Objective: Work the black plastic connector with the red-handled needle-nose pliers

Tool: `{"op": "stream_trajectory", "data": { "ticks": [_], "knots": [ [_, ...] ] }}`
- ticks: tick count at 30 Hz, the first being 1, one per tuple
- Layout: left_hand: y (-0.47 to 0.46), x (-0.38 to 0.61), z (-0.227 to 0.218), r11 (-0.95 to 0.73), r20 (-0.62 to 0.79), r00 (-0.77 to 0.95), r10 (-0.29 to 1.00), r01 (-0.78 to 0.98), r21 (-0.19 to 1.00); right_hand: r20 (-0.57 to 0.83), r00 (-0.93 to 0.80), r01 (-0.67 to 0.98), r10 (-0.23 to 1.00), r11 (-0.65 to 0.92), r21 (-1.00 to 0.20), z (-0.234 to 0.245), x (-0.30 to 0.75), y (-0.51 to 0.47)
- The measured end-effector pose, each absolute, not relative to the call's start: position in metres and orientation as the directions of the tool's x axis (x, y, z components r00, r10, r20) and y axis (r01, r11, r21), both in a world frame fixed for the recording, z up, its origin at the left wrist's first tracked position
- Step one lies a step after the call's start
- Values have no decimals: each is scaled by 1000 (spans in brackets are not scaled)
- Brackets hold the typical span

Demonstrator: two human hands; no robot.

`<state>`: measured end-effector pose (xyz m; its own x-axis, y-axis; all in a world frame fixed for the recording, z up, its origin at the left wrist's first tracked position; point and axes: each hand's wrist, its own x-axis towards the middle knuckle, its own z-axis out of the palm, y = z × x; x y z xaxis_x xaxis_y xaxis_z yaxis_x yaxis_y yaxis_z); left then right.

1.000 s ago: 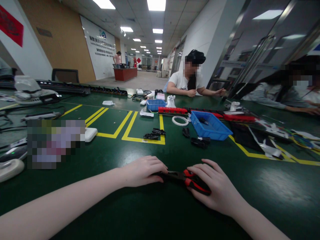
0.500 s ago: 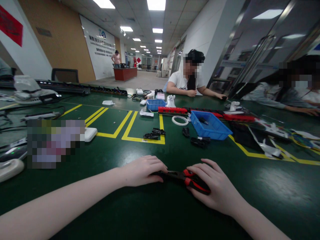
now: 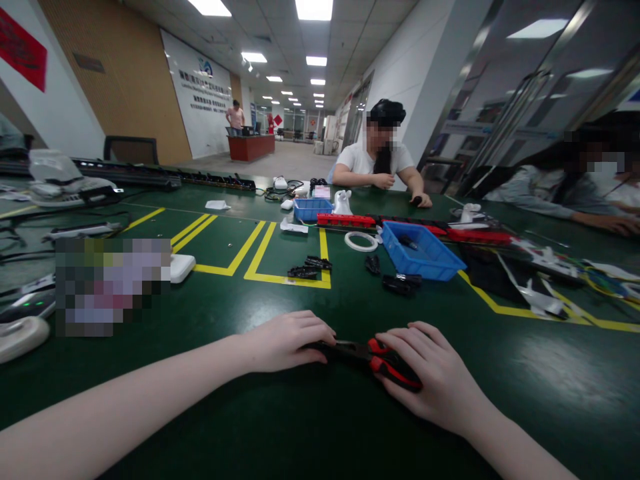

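A pair of pliers with red and black handles lies flat on the green table just in front of me. My right hand rests over the red handles with its fingers curled around them. My left hand lies with its fingers bent over the dark jaw end of the pliers. Whatever sits under the left fingers is hidden.
Beyond my hands lie small black parts inside yellow floor-tape lines, more black parts, a blue bin, a white ring and a smaller blue tray. Two people sit at the far and right sides. White devices lie at left.
My hands and the pliers have stayed put. The person across the table drew an arm in toward the table's middle.
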<state>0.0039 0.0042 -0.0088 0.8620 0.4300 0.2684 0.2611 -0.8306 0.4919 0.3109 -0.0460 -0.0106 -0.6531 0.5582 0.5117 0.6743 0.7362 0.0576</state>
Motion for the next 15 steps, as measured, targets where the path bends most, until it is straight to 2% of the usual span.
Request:
{"op": "stream_trajectory", "data": {
  "ticks": [2,8,15],
  "knots": [
    [4,4,-9,-822,268,859,436,259,507,509,-649,674,565,737,42,-11,311,-46],
    [5,4,-12,-808,291,848,444,237,540,465,-624,665,628,739,-106,-11,311,-44],
    [5,5,-11,-792,265,852,451,244,560,464,-638,659,615,747,-83,-9,311,-45]
  ]
}}
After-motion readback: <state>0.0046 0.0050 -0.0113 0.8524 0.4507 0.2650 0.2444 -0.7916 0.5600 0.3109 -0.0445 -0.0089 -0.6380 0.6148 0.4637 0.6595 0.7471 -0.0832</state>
